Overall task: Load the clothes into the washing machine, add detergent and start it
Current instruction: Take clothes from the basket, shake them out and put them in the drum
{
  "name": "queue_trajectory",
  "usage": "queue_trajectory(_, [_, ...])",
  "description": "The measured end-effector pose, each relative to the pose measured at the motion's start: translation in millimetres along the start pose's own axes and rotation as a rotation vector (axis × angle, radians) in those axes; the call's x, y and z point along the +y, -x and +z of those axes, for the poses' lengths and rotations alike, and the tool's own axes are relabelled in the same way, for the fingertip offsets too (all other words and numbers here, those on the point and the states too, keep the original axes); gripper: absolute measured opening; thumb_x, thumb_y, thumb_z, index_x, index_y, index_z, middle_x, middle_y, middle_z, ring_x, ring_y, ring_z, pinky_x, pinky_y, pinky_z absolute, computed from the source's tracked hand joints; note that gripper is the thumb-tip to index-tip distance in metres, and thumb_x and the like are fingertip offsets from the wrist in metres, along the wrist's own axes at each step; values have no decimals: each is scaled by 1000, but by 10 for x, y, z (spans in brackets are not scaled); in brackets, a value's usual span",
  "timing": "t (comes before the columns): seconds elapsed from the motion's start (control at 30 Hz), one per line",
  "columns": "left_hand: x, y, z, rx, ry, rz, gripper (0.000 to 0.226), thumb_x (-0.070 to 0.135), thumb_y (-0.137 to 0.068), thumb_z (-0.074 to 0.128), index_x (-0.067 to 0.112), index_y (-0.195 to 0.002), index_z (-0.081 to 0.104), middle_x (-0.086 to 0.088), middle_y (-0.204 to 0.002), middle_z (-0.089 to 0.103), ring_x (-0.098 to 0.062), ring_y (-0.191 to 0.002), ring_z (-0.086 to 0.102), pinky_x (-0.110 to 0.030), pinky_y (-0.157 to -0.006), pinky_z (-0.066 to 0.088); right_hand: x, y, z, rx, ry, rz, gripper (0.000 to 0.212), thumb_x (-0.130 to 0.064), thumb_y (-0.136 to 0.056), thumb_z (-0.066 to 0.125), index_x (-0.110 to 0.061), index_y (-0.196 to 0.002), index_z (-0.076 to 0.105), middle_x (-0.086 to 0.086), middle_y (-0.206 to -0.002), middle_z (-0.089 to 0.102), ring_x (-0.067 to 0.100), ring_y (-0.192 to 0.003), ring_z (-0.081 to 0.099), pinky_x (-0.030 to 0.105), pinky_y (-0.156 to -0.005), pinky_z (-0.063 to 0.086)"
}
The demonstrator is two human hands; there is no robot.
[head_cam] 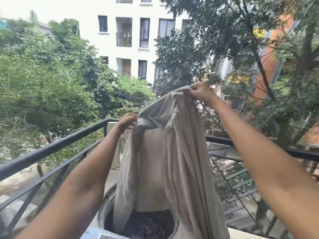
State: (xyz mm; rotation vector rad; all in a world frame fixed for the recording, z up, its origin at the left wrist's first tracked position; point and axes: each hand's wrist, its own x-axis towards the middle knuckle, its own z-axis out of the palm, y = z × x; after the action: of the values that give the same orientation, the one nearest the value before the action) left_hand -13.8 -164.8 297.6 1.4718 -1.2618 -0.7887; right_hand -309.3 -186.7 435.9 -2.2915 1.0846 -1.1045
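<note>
Hanging below both sets of pinching fingers, the beige cloth (172, 161) draped into the washer drum (110, 219); left hand (126, 120) gripped lower than right hand (201, 91).

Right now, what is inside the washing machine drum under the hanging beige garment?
Dark clothing lies in the open drum. The beige garment, held up by the left hand and right hand, covers the drum's right side.

A black metal railing (51, 149) is seen along the balcony edge. Beyond it, green trees (43, 80) are spread before a white apartment building (134, 54).
</note>
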Motion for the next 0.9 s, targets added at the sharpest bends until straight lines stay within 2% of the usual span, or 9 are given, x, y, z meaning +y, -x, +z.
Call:
queue_trajectory(0.13, [262, 61, 69, -75, 123, 213, 34, 7, -92, 43, 9, -123, 58, -6, -114, 64, -18, -93, 60, -26, -75, 44, -7, -83, 263, -90, 52, 39, 20, -19, -86, 67, -17, -66, 65, -2, -58, 60, -3, -40, 52, 12, -41, 40])
queue_trajectory(0.2, [472, 40, 219, -191, 114, 282, 33, 24, -96, 47, 9, -124, 58, -6, -117, 65, -15, -96, 63, -28, -76, 50, -51, -131, 385, -142, 81, 43, 13, -17, -86, 67, -8, -79, 70, 3, -65, 65, -1, -45, 56, 10, -41, 44])
queue_trajectory(0.27, [615, 22, 411, -263, -5, 315, 41, 42, -92, 53, 8, -110, 66, -6, -99, 68, -15, -83, 62, -23, -69, 48, -69, -173, 486, -174, 122, 38, 17, -16, -86, 66, 1, -89, 71, 7, -69, 67, 8, -52, 58, 12, -44, 47])
queue_trajectory(0.33, [656, -45, 577, -179, -82, 346, 38, 41, -86, 61, 4, -82, 68, -4, -71, 58, -15, -66, 48, -24, -56, 36, -63, -167, 526, -192, 168, 30, 17, -13, -88, 63, 1, -82, 69, 3, -64, 61, 11, -53, 53, 12, -42, 40])
queue_trajectory(0.43, [642, -140, 738, -16, -89, 369, 45, 47, -70, 67, 2, -70, 65, -4, -62, 49, -13, -61, 41, -27, -55, 29, 32, -65, 535, -186, 148, 60, 5, -9, -91, 56, -6, -92, 60, 0, -71, 57, 15, -63, 55, 9, -41, 39])
queue_trajectory(0.53, [662, -128, 842, 79, -52, 366, 38, 48, -64, 67, 11, -58, 63, 1, -55, 48, -12, -56, 40, -26, -53, 29, 341, 134, 543, -187, -10, 128, 39, -25, -85, 68, -9, -116, 49, 3, -97, 60, 18, -82, 61, 21, -57, 51])
queue_trajectory(0.6, [694, -125, 861, 150, -10, 350, 35, 38, -74, 70, 12, -54, 59, 2, -50, 46, -12, -50, 37, -25, -50, 27, 638, 367, 606, -195, 64, 154, 50, -33, -81, 71, -11, -122, 52, 1, -111, 60, 17, -95, 59, 22, -66, 49])
queue_trajectory(0.77, [710, -202, 787, 276, 2, 307, 35, 28, -85, 66, -3, -69, 66, -1, -51, 48, -11, -43, 35, -18, -39, 25, 1276, 1009, 928, -146, 193, 267, 43, -52, -74, 70, -21, -105, 71, -2, -98, 70, 16, -90, 65, 30, -73, 47])
queue_trajectory(0.9, [642, -210, 636, 316, 52, 272, 36, 30, -83, 67, -5, -76, 68, -8, -59, 55, -14, -53, 43, -26, -49, 34, 1401, 1192, 999, -101, 210, 338, 66, -91, -50, 48, -25, -55, 58, -7, -55, 55, 8, -56, 50, 31, -56, 35])
